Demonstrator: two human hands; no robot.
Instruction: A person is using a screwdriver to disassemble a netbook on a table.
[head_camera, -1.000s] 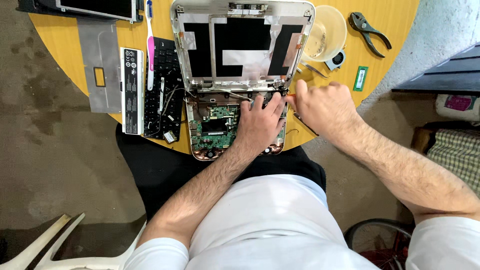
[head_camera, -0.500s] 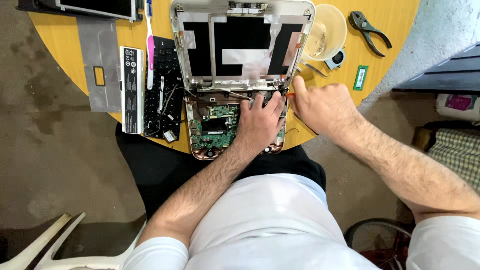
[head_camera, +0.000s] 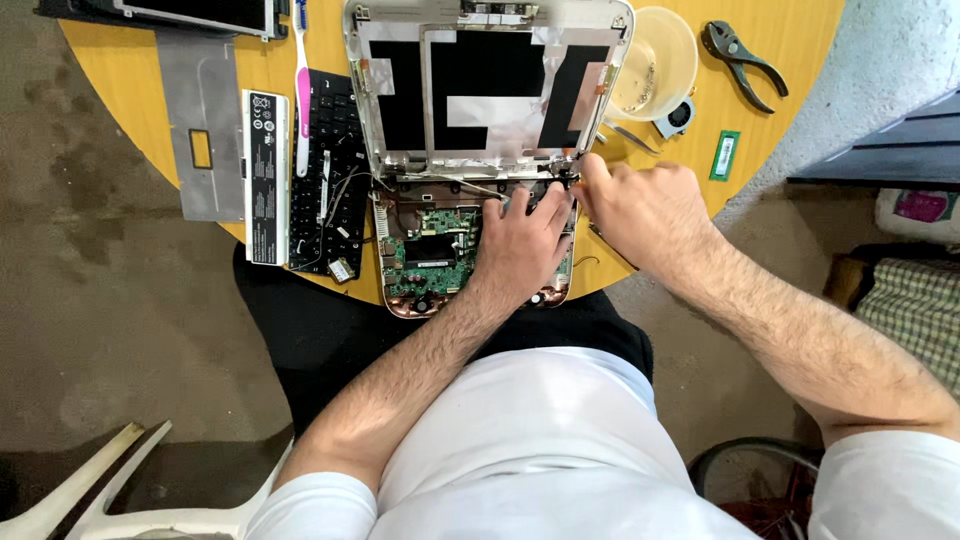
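Working left to right from the opened laptop (head_camera: 470, 200): to its left lay the grey panel (head_camera: 205, 130), then the loose keyboard (head_camera: 325, 170) beside it. Your left hand (head_camera: 520, 245) pressed flat, fingers spread, on the laptop's exposed base, just as half a second before. Your right hand (head_camera: 645, 205) had edged up to the right hinge, fingers pinched narrow; what they held, I cannot tell. Right of the laptop sat a bowl (head_camera: 655, 60) and pliers (head_camera: 745, 60).

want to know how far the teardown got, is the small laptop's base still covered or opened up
Opened up: the laptop base shows its bare green circuit board, and the keyboard lies apart on the table.
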